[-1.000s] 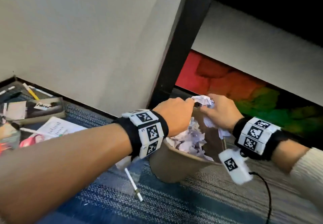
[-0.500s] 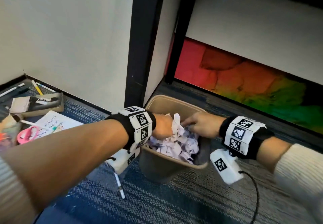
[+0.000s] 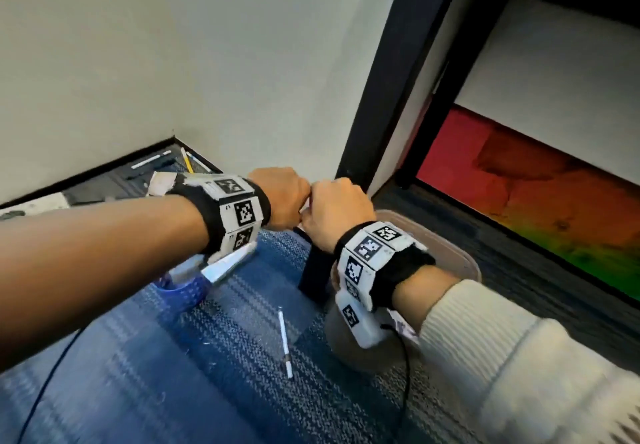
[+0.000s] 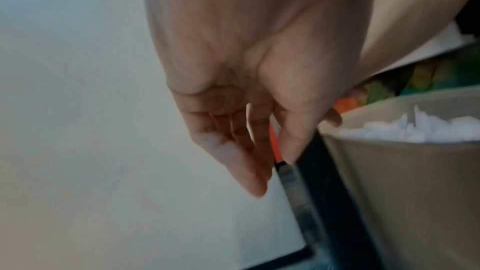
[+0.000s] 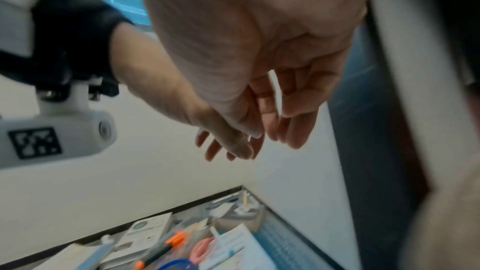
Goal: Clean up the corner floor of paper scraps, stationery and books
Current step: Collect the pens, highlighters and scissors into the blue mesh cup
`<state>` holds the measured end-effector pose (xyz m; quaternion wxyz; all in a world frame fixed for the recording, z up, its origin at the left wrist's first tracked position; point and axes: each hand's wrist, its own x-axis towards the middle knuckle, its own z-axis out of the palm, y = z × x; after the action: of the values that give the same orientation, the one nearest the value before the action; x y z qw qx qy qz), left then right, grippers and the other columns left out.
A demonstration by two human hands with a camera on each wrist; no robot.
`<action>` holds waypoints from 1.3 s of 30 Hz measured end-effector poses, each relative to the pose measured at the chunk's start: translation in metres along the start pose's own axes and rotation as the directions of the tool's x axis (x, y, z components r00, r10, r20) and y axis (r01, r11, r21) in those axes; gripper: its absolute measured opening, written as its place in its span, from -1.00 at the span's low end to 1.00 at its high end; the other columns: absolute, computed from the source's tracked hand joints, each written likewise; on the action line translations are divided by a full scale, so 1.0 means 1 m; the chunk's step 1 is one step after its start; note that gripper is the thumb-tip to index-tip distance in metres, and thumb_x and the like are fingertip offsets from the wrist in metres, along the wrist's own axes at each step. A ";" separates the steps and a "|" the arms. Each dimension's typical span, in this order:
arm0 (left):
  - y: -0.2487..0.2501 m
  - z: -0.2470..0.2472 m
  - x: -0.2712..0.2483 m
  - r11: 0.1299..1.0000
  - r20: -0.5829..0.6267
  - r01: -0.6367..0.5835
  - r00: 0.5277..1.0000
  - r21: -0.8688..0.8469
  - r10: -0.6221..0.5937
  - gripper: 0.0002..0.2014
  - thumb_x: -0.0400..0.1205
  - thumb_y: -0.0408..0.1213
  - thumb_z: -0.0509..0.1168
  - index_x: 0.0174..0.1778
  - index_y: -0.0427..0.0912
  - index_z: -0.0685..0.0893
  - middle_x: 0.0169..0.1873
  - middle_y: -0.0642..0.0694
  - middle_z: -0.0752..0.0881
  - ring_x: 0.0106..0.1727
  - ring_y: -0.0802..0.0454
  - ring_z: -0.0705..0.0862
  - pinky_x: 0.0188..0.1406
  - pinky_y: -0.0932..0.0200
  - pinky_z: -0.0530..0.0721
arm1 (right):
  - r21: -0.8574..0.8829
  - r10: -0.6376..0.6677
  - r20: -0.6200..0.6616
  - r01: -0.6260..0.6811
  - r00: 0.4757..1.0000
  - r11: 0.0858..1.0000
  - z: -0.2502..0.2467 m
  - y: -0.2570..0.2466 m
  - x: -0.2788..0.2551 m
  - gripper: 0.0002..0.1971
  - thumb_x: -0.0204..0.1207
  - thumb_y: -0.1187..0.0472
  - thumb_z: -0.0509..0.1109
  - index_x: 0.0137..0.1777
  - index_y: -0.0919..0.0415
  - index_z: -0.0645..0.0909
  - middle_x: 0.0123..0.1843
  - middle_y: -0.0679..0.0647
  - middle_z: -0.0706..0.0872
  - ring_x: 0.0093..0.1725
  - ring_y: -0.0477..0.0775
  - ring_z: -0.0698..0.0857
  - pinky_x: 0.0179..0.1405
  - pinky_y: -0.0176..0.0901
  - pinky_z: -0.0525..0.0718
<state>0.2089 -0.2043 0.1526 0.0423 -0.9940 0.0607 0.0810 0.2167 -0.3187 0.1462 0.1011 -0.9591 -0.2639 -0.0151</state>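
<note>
Both hands empty above the bin

A white pen [image 3: 285,343] lies nearest on the carpet; beyond it, the right hand [image 3: 337,211] and left hand [image 3: 282,198] meet, fingers loosely extended, beside the scrap-filled bin [image 4: 405,167]; books [image 5: 150,231] remain in the corner.
</note>
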 end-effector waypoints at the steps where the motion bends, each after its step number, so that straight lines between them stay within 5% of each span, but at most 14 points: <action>1: -0.016 0.004 -0.009 0.996 0.075 0.030 0.997 0.086 -0.037 -0.79 0.59 -0.21 0.26 0.03 -0.20 0.72 -0.01 -0.22 0.77 -0.01 -0.20 0.75 -0.20 0.09 0.60 | 0.032 -0.024 0.049 0.023 0.998 0.999 0.012 -0.019 0.005 -0.77 0.52 0.15 0.32 0.09 0.21 0.69 0.10 0.28 0.73 0.12 0.39 0.70 -0.05 0.03 0.64; 6: -0.077 0.038 -0.060 0.940 0.221 0.173 0.944 0.295 -0.243 -0.75 0.63 -0.22 0.23 0.14 -0.20 0.69 0.09 -0.15 0.75 0.11 -0.18 0.73 -0.21 0.11 0.54 | 0.053 -0.058 0.280 0.045 0.958 0.998 0.097 -0.069 0.019 -0.69 0.52 0.16 0.33 0.19 0.29 0.64 0.23 0.31 0.69 0.21 0.36 0.68 0.05 0.02 0.65; 11: -0.112 0.083 -0.102 0.924 0.258 0.250 0.909 0.290 -0.327 -0.64 0.61 -0.07 0.28 0.28 -0.13 0.63 0.15 -0.16 0.69 0.16 -0.18 0.69 -0.09 0.06 0.60 | -0.107 0.051 0.543 0.010 0.838 0.994 0.192 -0.046 -0.009 -0.68 0.58 0.07 0.32 0.23 0.24 0.62 0.29 0.22 0.69 0.27 0.28 0.67 0.14 0.00 0.65; 14: -0.124 0.115 -0.106 0.923 0.191 0.298 0.918 0.244 -0.347 -0.35 0.56 0.11 0.33 0.50 -0.16 0.44 0.31 -0.19 0.58 0.26 -0.18 0.60 0.06 -0.02 0.64 | -0.177 0.165 0.581 -0.075 0.797 0.981 0.229 -0.021 -0.024 -0.73 0.62 0.18 0.26 0.24 0.26 0.63 0.31 0.19 0.70 0.32 0.21 0.66 0.17 -0.07 0.64; 18: -0.128 0.156 -0.094 0.922 0.285 0.332 0.881 0.199 -0.379 0.06 0.40 0.14 0.54 0.63 -0.34 0.14 0.49 -0.34 0.37 0.42 -0.24 0.51 0.20 -0.09 0.63 | -0.176 0.257 0.582 -0.190 0.771 0.966 0.266 -0.004 -0.042 -0.70 0.66 0.18 0.14 0.30 0.27 0.52 0.36 0.21 0.64 0.35 0.22 0.64 0.21 -0.07 0.60; 23: -0.135 0.181 -0.077 0.942 0.300 0.308 0.894 0.129 -0.333 0.23 0.33 0.21 0.55 0.66 -0.37 -0.02 0.43 -0.32 0.44 0.33 -0.23 0.58 -0.01 0.02 0.60 | -0.129 0.172 0.575 -0.120 0.800 0.984 0.277 -0.008 -0.045 -0.69 0.70 0.15 0.11 0.36 0.26 0.36 0.35 0.23 0.63 0.35 0.26 0.62 0.15 0.00 0.57; 25: -0.133 0.192 -0.070 0.951 0.323 0.288 0.895 0.109 -0.308 0.26 0.32 0.30 0.52 0.68 -0.33 -0.04 0.39 -0.31 0.45 0.30 -0.24 0.59 0.05 -0.01 0.62 | -0.082 0.135 0.559 -0.107 0.818 0.991 0.267 -0.013 -0.040 -0.70 0.67 0.15 0.12 0.36 0.19 0.31 0.31 0.24 0.64 0.29 0.26 0.64 0.05 0.00 0.55; 30: -0.153 0.200 -0.057 0.970 0.277 0.243 0.930 0.032 -0.242 -0.17 0.49 0.26 0.36 0.49 -0.30 0.38 0.31 -0.23 0.47 0.29 -0.20 0.54 -0.01 0.04 0.58 | 0.076 -0.009 0.350 -0.019 0.937 0.997 0.214 -0.042 -0.002 -0.46 0.49 0.24 0.31 0.47 0.02 0.28 0.19 0.19 0.66 0.16 0.26 0.66 0.06 -0.02 0.56; 33: -0.173 0.197 -0.054 0.975 0.220 0.222 0.950 0.034 -0.224 -0.05 0.33 0.49 0.30 0.40 -0.24 0.53 0.31 -0.23 0.49 0.33 -0.20 0.47 0.22 -0.01 0.58 | 0.226 -0.052 0.188 0.008 0.981 0.974 0.183 -0.068 0.032 -0.45 0.45 0.31 0.35 0.43 0.01 0.36 -0.13 0.07 0.67 -0.13 0.16 0.64 -0.14 -0.10 0.53; 36: -0.198 0.186 -0.069 0.962 0.171 0.266 0.952 -0.057 -0.253 0.05 0.19 0.55 0.34 0.40 -0.22 0.50 0.20 -0.23 0.44 0.22 -0.18 0.54 0.05 0.04 0.59 | 0.386 -0.052 0.102 0.008 0.993 0.922 0.160 -0.100 0.068 -0.51 0.47 0.34 0.38 0.36 0.02 0.40 -0.25 0.05 0.67 -0.24 0.15 0.69 -0.14 0.05 0.71; 39: -0.231 0.177 -0.096 0.942 0.140 0.300 0.950 -0.150 -0.280 0.03 0.17 0.48 0.40 0.45 -0.11 0.44 0.15 -0.22 0.44 0.17 -0.18 0.53 -0.12 0.04 0.57 | 0.654 -0.008 0.086 -0.051 0.996 0.755 0.135 -0.144 0.090 -0.65 0.54 0.39 0.39 0.26 0.16 0.41 -0.14 0.27 0.71 -0.16 0.32 0.78 -0.17 0.13 0.82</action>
<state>0.1172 0.0521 0.0113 -0.0274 -0.9856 -0.0960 0.1365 0.2178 -0.1253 0.0477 0.4194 -0.8658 -0.2455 0.1194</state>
